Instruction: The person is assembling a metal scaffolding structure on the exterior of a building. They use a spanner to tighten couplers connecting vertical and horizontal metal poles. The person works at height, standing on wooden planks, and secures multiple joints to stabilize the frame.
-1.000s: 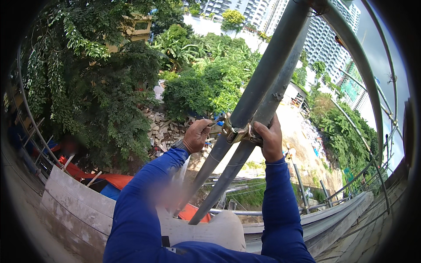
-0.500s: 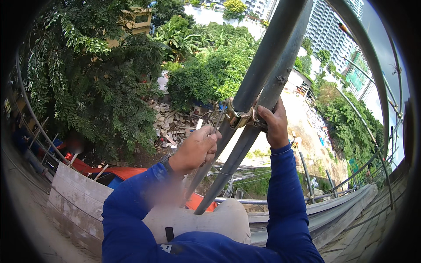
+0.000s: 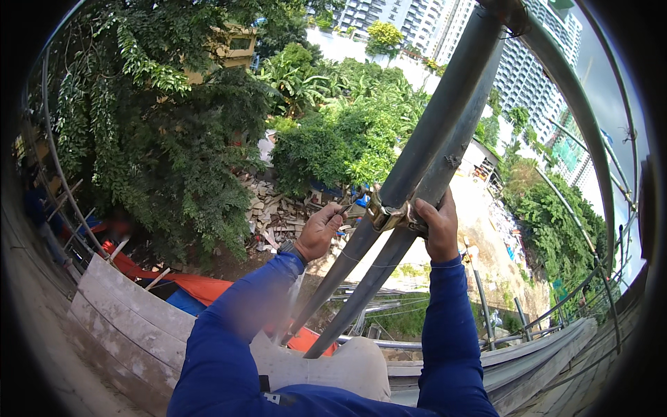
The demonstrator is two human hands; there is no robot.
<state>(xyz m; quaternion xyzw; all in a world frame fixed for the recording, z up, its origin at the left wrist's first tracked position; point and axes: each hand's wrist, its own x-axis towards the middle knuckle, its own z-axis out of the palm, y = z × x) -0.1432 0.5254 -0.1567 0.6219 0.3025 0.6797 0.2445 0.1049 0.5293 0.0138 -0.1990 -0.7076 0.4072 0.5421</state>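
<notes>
Two grey steel tubes [image 3: 424, 181], joined by a brass-coloured clamp [image 3: 390, 215]. The clamp and tubes are gripped by the right hand [image 3: 439, 229], fingers curled around them. A small tool is held by the left hand [image 3: 319, 231], fingers closed, just left of the clamp.

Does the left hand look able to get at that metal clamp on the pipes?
Probably yes. The left hand is just beside the clamp, with a small tool in its grip pointing at it. Nothing sits between them. The right hand holds the pipes on the clamp's other side.
</notes>
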